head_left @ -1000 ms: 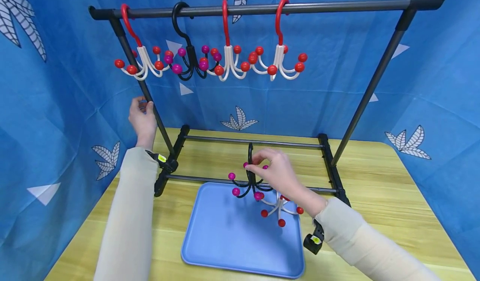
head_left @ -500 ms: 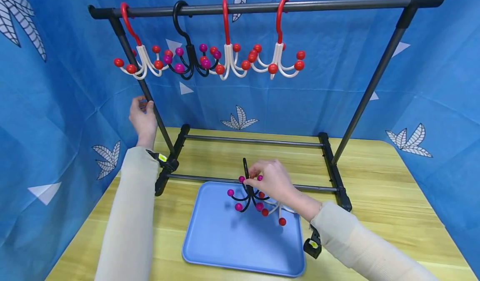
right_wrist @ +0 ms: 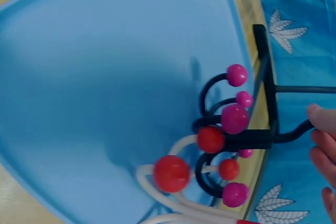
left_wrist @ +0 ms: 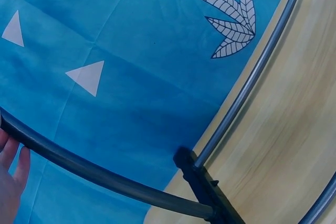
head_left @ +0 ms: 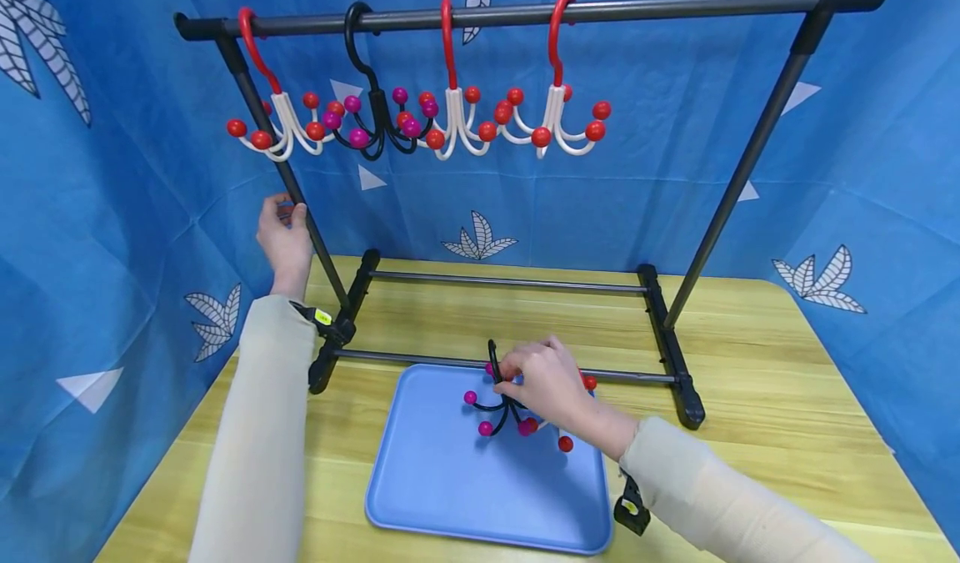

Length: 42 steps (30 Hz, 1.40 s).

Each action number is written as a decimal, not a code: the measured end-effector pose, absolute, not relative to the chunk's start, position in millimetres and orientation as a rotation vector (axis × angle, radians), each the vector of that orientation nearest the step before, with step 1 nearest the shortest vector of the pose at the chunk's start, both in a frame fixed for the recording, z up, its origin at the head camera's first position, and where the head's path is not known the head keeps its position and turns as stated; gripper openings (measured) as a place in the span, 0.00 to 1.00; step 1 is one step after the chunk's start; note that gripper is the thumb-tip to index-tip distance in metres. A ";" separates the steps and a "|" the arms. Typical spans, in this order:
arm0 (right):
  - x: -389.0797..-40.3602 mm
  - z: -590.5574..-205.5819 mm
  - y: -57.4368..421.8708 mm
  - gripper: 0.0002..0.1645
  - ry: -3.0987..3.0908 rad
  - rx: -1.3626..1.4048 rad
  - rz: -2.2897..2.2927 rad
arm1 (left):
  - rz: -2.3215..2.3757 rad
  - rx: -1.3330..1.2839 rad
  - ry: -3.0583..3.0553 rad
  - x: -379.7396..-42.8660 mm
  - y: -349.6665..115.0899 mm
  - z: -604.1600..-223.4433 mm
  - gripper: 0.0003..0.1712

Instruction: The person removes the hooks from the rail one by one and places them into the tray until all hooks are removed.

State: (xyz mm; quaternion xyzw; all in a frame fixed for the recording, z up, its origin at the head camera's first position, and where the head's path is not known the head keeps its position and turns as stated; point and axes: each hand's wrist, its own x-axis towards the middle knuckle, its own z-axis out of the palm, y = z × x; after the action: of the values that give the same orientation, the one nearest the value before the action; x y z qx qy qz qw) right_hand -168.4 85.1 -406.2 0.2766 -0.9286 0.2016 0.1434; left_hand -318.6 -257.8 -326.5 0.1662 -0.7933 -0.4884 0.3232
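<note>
My right hand (head_left: 551,384) pinches the neck of a black multi-arm hanger (right_wrist: 247,139) tipped with magenta balls, just below its curved hook. It hangs low over the far part of a blue tray (head_left: 450,496). Behind my wrist, a white multi-arm hanger (right_wrist: 171,173) with red balls is partly hidden; in the right wrist view its arms overlap the black ones. My left hand (head_left: 287,238) grips the left post (head_left: 322,254) of the black rack, fingers wrapped behind it. Only a few of those fingers show at the edge of the left wrist view.
From the rack's top bar (head_left: 712,10) hang several hangers: a black one (head_left: 380,117) and white ones with red hooks, such as the rightmost (head_left: 553,108). The rack's lower front rail (head_left: 420,357) runs just behind the tray. Blue patterned cloth (head_left: 600,213) surrounds the wooden table (head_left: 787,354).
My right hand has brought the black hanger down and slightly toward me, lower over the tray, while pinching it. My left hand stays on the post.
</note>
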 end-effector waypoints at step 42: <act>-210.0 -291.7 115.3 0.11 -2.287 0.664 0.699 | -1.262 0.408 -2.093 -319.6 -261.2 -330.7 0.17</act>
State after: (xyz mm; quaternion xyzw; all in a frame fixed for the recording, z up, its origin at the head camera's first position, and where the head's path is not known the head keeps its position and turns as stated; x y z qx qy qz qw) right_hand -210.0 115.3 -291.7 0.2530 -0.8719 0.2663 0.3239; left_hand -319.6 -261.2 -330.7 0.1556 -0.7986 -0.4816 0.3257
